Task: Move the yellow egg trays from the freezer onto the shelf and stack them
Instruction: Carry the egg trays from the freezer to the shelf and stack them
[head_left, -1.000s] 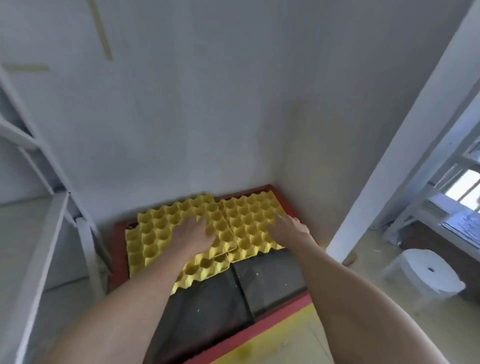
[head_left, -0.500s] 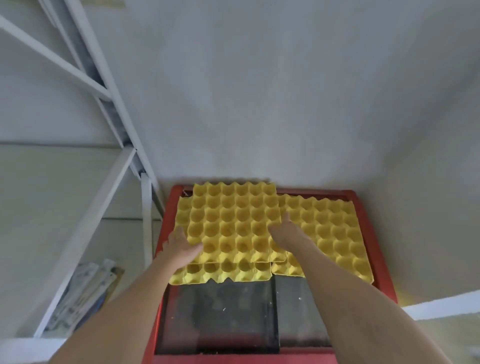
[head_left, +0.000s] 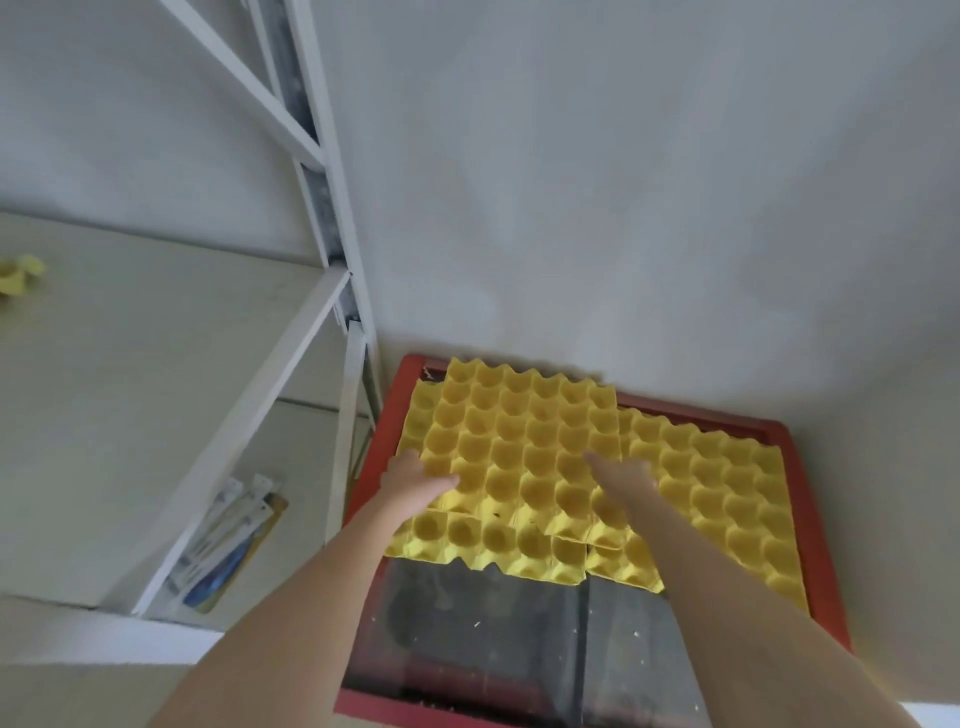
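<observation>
Trays fill the far half of the red-rimmed freezer (head_left: 810, 519), and we have both hands on the top yellow egg tray (head_left: 519, 447). Our left hand (head_left: 415, 480) grips its left edge; our right hand (head_left: 621, 475) lies open on its right side, left of a second yellow tray (head_left: 722, 488).

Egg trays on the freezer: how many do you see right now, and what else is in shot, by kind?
Yellow egg trays: at least 3: top tray, one under it, right tray
Red-rimmed freezer: 1
White shelf unit: 1
Yellow scrap on shelf: 1
Hands: 2, left, right
Total: 8
</observation>
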